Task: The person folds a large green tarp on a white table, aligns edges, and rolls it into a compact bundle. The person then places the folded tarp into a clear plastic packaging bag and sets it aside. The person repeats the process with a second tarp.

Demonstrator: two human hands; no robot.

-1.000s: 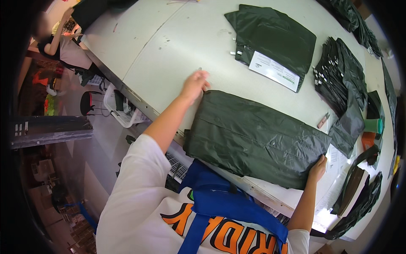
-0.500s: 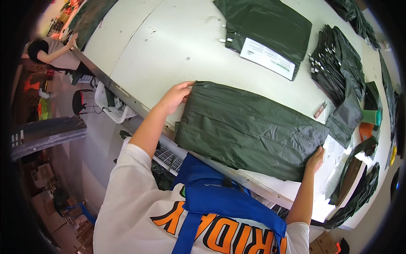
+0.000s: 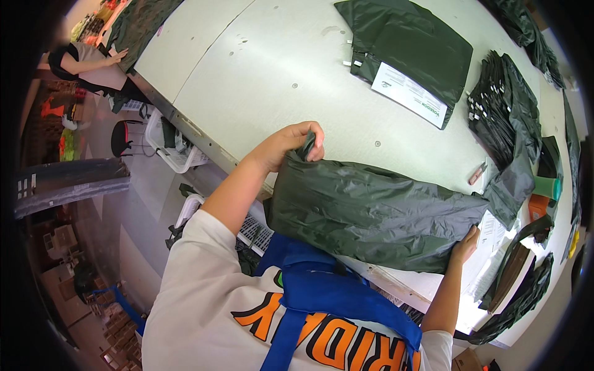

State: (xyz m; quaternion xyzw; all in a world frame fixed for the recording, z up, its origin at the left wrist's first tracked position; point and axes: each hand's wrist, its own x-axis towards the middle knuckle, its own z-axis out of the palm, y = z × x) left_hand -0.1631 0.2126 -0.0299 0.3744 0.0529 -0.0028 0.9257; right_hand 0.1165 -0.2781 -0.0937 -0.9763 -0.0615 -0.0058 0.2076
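A long, folded piece of dark green, shiny coated fabric (image 3: 371, 213) lies along the near edge of the white table. My left hand (image 3: 291, 145) is closed on its far left corner, and a pinched fold of fabric sticks up between thumb and fingers. At the right end my right hand (image 3: 465, 246) grips the edge, thumb on top and the other fingers mostly hidden beneath. The fabric's top is wrinkled, and its far edge is slightly raised by the left hand.
Beyond lies a dark green folded stack (image 3: 411, 49) with a white printed sheet (image 3: 409, 96). To the right are a bundle of dark strips with white tags (image 3: 492, 105), a small reddish cutter (image 3: 477, 174) and a green cup (image 3: 547, 187). A co-worker (image 3: 102, 65) stands far left.
My left hand has gone from resting flat at the corner to pinching and lifting it. The fabric has bunched and shifted slightly toward me; my right hand stays at its end.
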